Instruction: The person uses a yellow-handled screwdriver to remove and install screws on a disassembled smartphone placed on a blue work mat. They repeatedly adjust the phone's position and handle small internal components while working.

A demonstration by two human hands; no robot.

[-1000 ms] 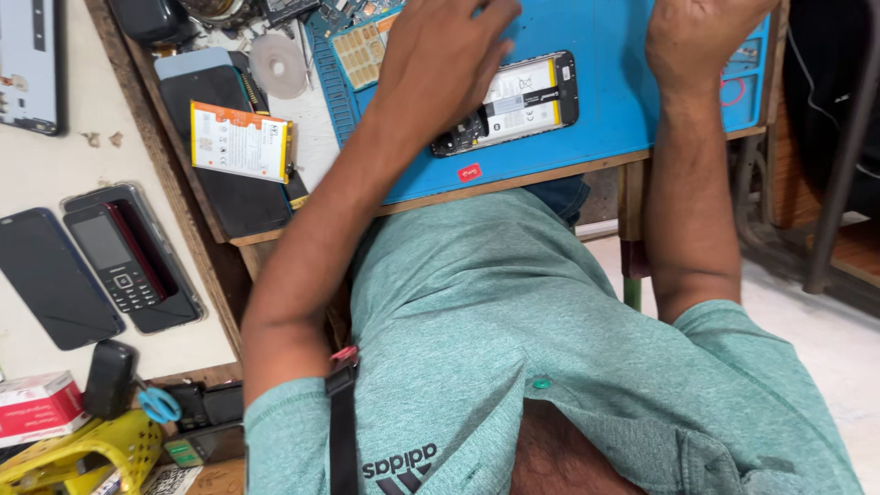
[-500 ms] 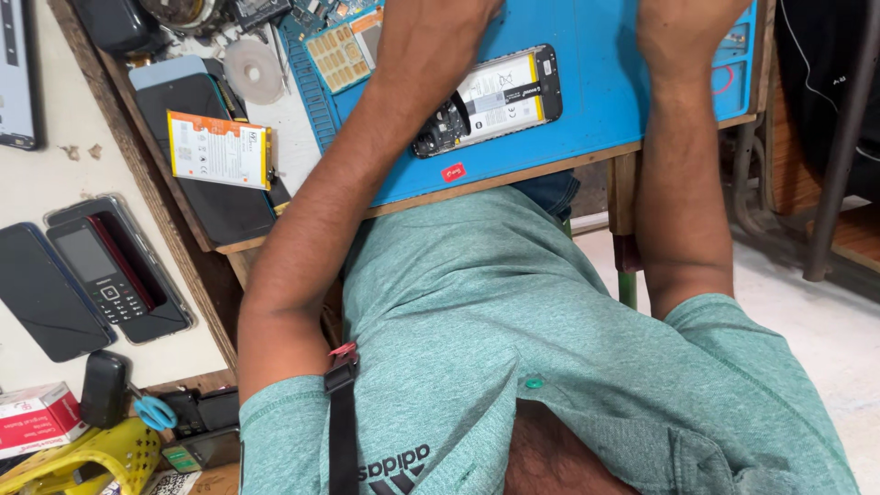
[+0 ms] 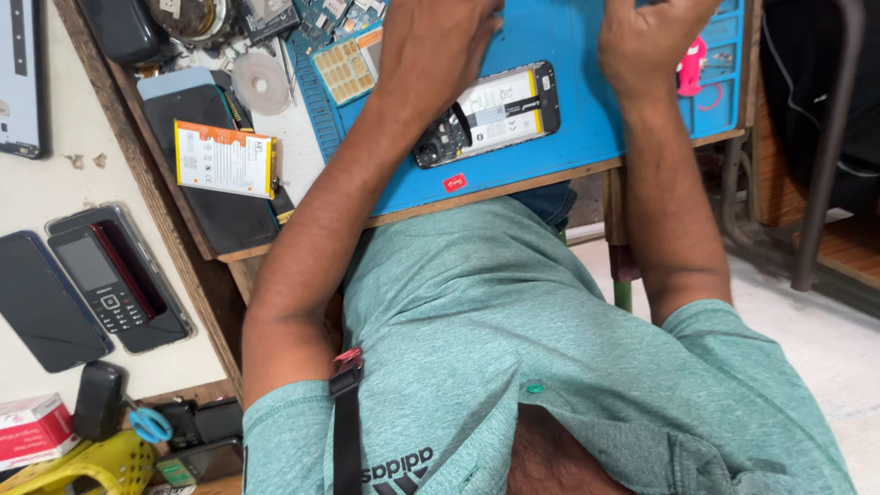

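An opened phone [image 3: 500, 112] with its back cover off lies on a blue work mat [image 3: 568, 156], showing a white and yellow battery. My left hand [image 3: 438, 50] rests on the mat just beyond the phone's left end, and the wrist covers part of the phone. My right hand [image 3: 649, 44] hovers over the mat to the right of the phone, beside a small pink object [image 3: 692, 66]. The top of the frame cuts off the fingers of both hands, so what they hold is hidden.
A flat orange and white battery [image 3: 225, 160] lies on a dark phone at the left. Circuit boards and parts [image 3: 339, 64] crowd the far left of the mat. Phones [image 3: 101, 280] lie on a white counter. Blue-handled scissors [image 3: 147, 424] and a red box [image 3: 32, 429] sit at lower left.
The view tipped up and back down. My right hand has shifted left, closer to the phone, and the pink object now shows beside it. My left hand stays near the phone.
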